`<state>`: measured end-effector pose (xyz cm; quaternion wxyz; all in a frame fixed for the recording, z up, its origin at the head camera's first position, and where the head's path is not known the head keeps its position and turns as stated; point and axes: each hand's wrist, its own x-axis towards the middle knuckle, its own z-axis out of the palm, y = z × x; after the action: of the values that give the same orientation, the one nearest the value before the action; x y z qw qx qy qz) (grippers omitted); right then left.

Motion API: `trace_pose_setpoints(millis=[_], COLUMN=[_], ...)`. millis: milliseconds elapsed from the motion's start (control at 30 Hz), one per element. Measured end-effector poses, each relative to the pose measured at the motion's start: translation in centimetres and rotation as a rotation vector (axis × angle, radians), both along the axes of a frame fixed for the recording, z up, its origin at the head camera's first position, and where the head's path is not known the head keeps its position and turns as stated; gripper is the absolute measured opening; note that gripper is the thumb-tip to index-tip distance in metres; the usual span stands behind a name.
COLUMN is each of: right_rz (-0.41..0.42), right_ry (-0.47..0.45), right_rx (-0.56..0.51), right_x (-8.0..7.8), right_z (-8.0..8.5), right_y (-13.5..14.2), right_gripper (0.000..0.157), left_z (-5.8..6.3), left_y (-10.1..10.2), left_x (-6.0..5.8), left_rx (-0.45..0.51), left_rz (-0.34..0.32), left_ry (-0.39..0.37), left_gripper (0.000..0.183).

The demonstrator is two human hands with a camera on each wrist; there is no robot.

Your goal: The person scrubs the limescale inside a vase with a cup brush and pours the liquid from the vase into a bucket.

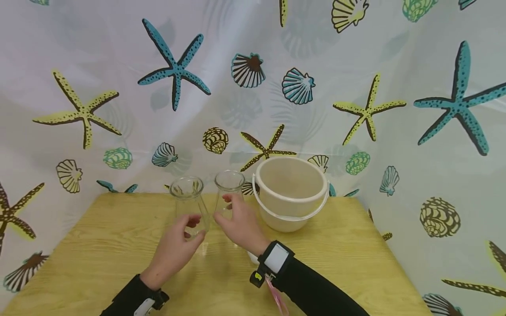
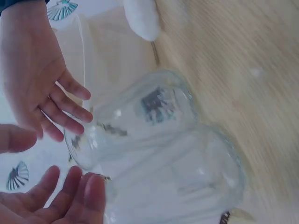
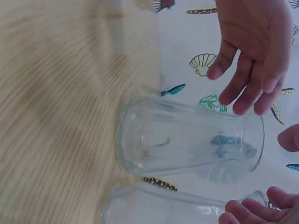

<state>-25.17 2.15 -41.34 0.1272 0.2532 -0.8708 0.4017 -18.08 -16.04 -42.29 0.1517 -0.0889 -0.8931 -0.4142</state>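
Two clear glass vases with flared rims stand upright side by side on the wooden table. Close to the left vase [image 1: 192,205] is my left hand [image 1: 175,248], its fingers loosely bent and apart. My right hand [image 1: 242,224] is in front of the right vase [image 1: 229,181], palm turned inward. In the left wrist view, the fingers of my left hand [image 2: 56,198] are beside the glass, and my right hand [image 2: 39,77] hangs relaxed. The right wrist view has my left hand [image 3: 252,56] just off the left vase [image 3: 187,137]. Neither hand visibly grips anything.
A cream bucket [image 1: 292,206] with a white handle stands behind and right of the vases. Partly under my right wrist lie a white object [image 1: 253,258] and a pink strip [image 1: 278,298]. A shell-and-starfish curtain [image 1: 253,109] surrounds the wooden table [image 1: 99,245].
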Motion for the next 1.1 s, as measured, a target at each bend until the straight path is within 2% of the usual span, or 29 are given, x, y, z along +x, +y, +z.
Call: trace_pose_setpoints(millis=[133, 200, 267, 433, 633, 900, 1100], right_rz=[0.059, 0.079, 0.091, 0.119, 0.107, 0.076, 0.094], right_ry=[-0.064, -0.08, -0.109, -0.203, -0.265, -0.302, -0.318], right_rx=[-0.006, 0.003, 0.008, -0.012, -0.006, -0.002, -0.008], right_x=[0.0, -0.2, -0.4, -1.0, -1.8, -2.8, -3.3], right_z=[-0.2, -0.1, -0.3, -0.6, -1.1, -1.8, -2.5], right_y=[-1.2, -1.7, -2.3, -3.7, -5.1, -6.0, -6.8], right_gripper=[0.065, 0.071, 0.077, 0.087, 0.088, 0.09, 0.089], left_z=[-0.3, -0.6, -1.0, -2.1, -3.3, -4.5, -4.8], left_y=[-2.2, -3.1, -3.8, -5.3, -6.4, -6.5, -5.9], left_x=[0.4, 0.1, -0.3, -1.4, -3.2, -5.4, -6.4], left_rx=[0.004, 0.018, 0.026, 0.04, 0.06, 0.091, 0.11], left_rz=[0.091, 0.119, 0.136, 0.135, 0.126, 0.096, 0.045], left_ry=[0.147, 0.175, 0.15, -0.002, -0.13, -0.204, -0.201], left_gripper=[0.036, 0.042, 0.051, 0.077, 0.1, 0.111, 0.112])
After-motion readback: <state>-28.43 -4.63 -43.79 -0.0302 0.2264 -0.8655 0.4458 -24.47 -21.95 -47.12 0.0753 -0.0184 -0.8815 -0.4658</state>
